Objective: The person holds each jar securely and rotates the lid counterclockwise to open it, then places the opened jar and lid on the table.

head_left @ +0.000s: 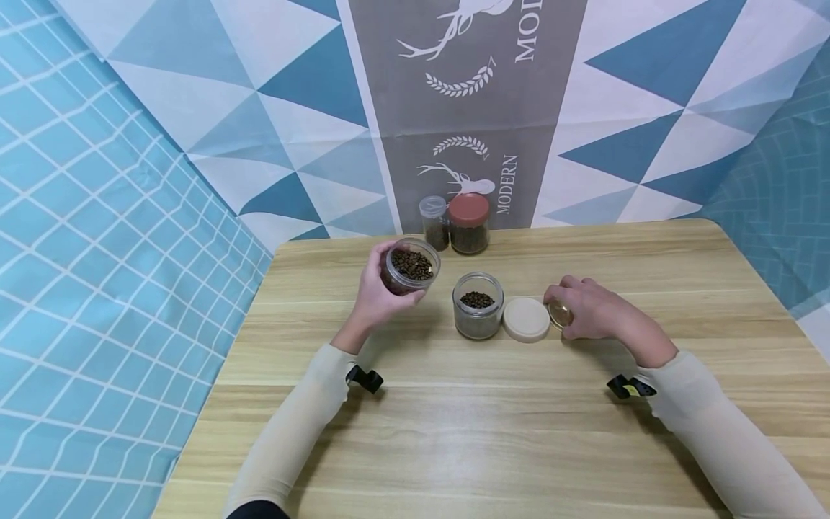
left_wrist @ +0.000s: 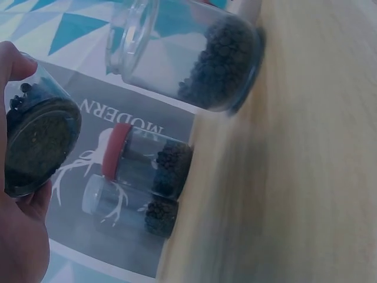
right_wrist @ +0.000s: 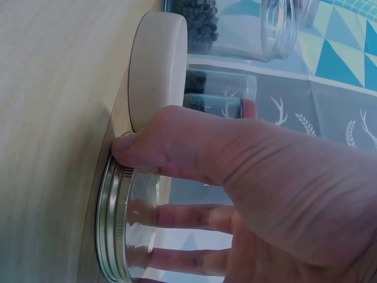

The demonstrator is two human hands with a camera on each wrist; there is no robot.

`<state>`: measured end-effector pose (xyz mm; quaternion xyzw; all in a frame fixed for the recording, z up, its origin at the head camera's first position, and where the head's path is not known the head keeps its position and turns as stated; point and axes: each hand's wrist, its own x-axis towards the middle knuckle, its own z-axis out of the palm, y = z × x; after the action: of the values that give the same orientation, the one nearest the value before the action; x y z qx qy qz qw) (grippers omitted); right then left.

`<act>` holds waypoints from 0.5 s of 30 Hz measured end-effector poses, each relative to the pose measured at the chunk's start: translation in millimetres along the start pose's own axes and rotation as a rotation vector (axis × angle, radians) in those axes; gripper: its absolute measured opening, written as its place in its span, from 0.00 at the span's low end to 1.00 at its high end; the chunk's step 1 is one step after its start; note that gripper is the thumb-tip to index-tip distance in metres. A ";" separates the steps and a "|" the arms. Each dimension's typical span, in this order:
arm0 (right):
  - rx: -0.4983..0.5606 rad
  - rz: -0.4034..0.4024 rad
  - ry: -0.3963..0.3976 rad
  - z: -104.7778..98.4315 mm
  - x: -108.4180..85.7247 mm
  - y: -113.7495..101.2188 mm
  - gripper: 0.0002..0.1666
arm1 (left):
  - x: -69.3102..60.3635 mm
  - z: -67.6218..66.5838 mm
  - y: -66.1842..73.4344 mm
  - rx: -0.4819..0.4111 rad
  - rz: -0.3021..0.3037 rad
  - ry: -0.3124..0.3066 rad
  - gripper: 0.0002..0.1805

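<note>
My left hand [head_left: 376, 294] grips a clear glass jar [head_left: 424, 280] of dark brown beans, lifted above the table, its open mouth tilted to the right; in the left wrist view its base [left_wrist: 41, 141] shows. Standing upright to its right is a second open jar [head_left: 476, 328] with beans in its lower part. On the table next to that jar lies a round cream lid [head_left: 527, 319]. My right hand [head_left: 599, 311] holds a low, round clear piece with a gold metal threaded rim [right_wrist: 115, 218], thumb on the rim and fingers round the far side. Its top is partly hidden.
At the back by the wall stand a red-lidded jar [head_left: 469, 234] and a slimmer clear-lidded jar [head_left: 434, 231], both holding dark contents. The wooden table [head_left: 454, 432] meets a patterned cloth wall [head_left: 311, 130] behind and a blue gridded sheet [head_left: 97, 303] on the left.
</note>
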<state>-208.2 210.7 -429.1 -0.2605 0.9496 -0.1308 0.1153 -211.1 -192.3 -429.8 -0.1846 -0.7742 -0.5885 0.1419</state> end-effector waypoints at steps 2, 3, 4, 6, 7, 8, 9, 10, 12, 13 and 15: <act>0.002 0.000 0.000 0.1 -0.1 0.0 0.37 | 1.6 -0.6 1.4 -0.021 -0.002 0.009 0.53; 0.003 0.000 0.000 0.0 -0.2 -0.2 0.37 | 2.4 -0.9 2.0 -0.031 -0.001 0.011 0.53; 0.003 0.000 0.000 0.0 -0.2 -0.1 0.37 | 3.2 -1.1 2.6 -0.039 0.002 0.012 0.53; 0.004 0.000 0.000 -0.2 -0.4 0.0 0.37 | 4.4 -1.4 3.5 -0.053 0.009 0.008 0.53; 0.004 0.000 0.000 -0.4 -0.4 -0.1 0.37 | 4.8 -1.4 3.7 -0.061 0.014 0.003 0.53; 0.003 0.000 0.000 -0.5 -0.4 0.0 0.37 | 5.0 -1.5 3.7 -0.065 0.018 -0.002 0.53; 0.003 0.001 0.000 -0.6 -0.4 0.0 0.37 | 5.0 -1.4 3.5 -0.070 0.018 -0.007 0.53; 0.003 0.001 -0.001 -0.6 -0.5 0.1 0.37 | 5.0 -1.3 3.4 -0.075 0.017 -0.014 0.53; 0.006 0.001 -0.001 -0.8 -0.6 0.0 0.37 | 4.3 -1.1 2.6 -0.085 0.010 -0.028 0.52; 0.007 0.000 -0.002 -0.8 -0.7 0.1 0.37 | 3.8 -0.9 2.0 -0.087 0.004 -0.033 0.52; 0.009 0.001 -0.003 -1.0 -0.9 0.1 0.37 | 2.6 -0.3 0.3 -0.090 -0.014 -0.046 0.51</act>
<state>-207.7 211.4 -428.1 -0.2596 0.9489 -0.1349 0.1179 -213.3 -192.2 -428.4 -0.1989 -0.7514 -0.6193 0.1112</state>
